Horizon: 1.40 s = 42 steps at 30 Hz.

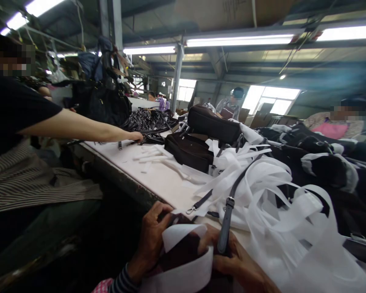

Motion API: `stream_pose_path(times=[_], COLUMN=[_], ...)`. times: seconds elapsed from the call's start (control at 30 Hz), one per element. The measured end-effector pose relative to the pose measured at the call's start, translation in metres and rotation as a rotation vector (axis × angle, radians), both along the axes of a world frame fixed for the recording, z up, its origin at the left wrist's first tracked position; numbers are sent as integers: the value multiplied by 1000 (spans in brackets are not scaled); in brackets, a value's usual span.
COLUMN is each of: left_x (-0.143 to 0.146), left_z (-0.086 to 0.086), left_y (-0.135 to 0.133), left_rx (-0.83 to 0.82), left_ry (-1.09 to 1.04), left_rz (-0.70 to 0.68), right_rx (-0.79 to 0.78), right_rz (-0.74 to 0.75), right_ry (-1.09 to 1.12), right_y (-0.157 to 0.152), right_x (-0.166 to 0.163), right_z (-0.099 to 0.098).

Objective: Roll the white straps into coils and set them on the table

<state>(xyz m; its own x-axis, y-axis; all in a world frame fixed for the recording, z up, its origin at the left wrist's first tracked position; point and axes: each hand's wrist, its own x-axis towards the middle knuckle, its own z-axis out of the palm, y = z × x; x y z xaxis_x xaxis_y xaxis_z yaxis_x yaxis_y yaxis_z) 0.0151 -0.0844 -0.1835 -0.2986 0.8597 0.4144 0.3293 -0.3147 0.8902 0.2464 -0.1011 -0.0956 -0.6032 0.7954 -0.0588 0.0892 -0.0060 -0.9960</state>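
Note:
At the bottom of the view my left hand (151, 240) and my right hand (238, 262) both grip a dark brown bag (184, 250) at the table's near edge. A white fabric strip (183, 272) wraps around the bag between my hands. A dark strap with a metal buckle (227, 213) runs from the pile down over the bag to my right hand. A metal clasp (189, 210) on another strap lies just beyond my left hand.
A heap of white strips (280, 211) covers the white table (146, 171) to the right. Dark bags (213, 124) and a pile of black straps (149, 120) lie further back. A person on the left reaches an arm (79, 126) across the table. Other workers sit beyond.

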Motion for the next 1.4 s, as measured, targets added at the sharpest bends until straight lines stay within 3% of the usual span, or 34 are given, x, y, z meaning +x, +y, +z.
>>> stream_pose_path(times=[0.17, 0.27, 0.33, 0.5, 0.83, 1.0, 1.17, 1.27, 1.4], left_x=[-13, -15, -12, 5, 20, 29, 34, 26, 12], left_z=[50, 78, 87, 79, 78, 81, 77, 66, 51], left_y=[-10, -16, -17, -13, -18, -9, -6, -11, -24], left_rx=[-43, -162, -246, -272, -322, -370, -359, -369, -407], left_ry=[-37, -239, -374, -383, -97, -293, -372, -395, -244], left_rz=[-24, -210, -342, -454, -467, -610, -650, -634, -591], right_rx=[175, 145, 175, 322, 46, 43, 5, -23, -74], right_rz=[-123, -52, -108, -331, -254, -280, -288, -326, -301], right_ry=[76, 19, -48, -111, 354, 399, 363, 488, 669], right_y=[6, 11, 14, 19, 24, 25, 24, 29, 37], right_x=[22, 23, 19, 8, -18, -27, -25, -22, -25], right_z=[9, 11, 13, 22, 20, 19, 16, 35, 82])
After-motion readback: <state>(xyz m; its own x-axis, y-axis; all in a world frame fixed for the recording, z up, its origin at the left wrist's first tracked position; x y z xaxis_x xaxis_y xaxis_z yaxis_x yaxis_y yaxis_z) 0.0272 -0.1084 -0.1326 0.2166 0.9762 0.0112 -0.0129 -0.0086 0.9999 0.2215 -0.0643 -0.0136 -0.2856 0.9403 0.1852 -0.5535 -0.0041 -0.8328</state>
